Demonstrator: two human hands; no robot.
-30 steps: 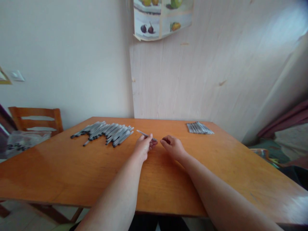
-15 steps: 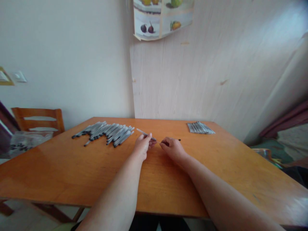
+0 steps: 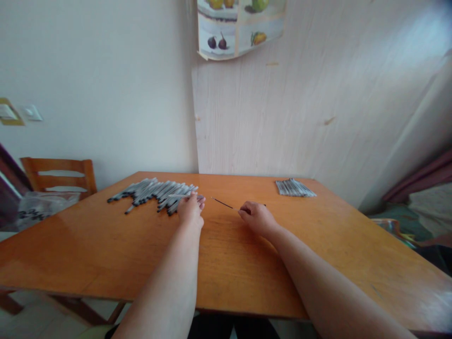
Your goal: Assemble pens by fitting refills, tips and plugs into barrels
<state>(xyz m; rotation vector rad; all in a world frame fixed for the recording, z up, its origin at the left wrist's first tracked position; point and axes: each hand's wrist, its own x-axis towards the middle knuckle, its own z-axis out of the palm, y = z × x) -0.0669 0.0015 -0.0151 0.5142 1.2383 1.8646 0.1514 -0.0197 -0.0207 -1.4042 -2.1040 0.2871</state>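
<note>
My left hand is closed on a clear pen barrel, which points to the left over the near end of a pile of pens. In my right hand the fingers pinch a thin dark ink refill, whose tip points left toward the left hand. A gap separates the refill from the barrel. A small black end shows just behind the right hand; its link to the refill is hidden by the fingers.
A neat row of pens lies at the back right of the wooden table. At the left stand a wooden chair and a plastic bag with black pieces. A wall rises behind the table.
My left hand has moved left with the barrel, away from my right hand. The dark refill now shows in the gap between the hands. The right hand has barely moved.
</note>
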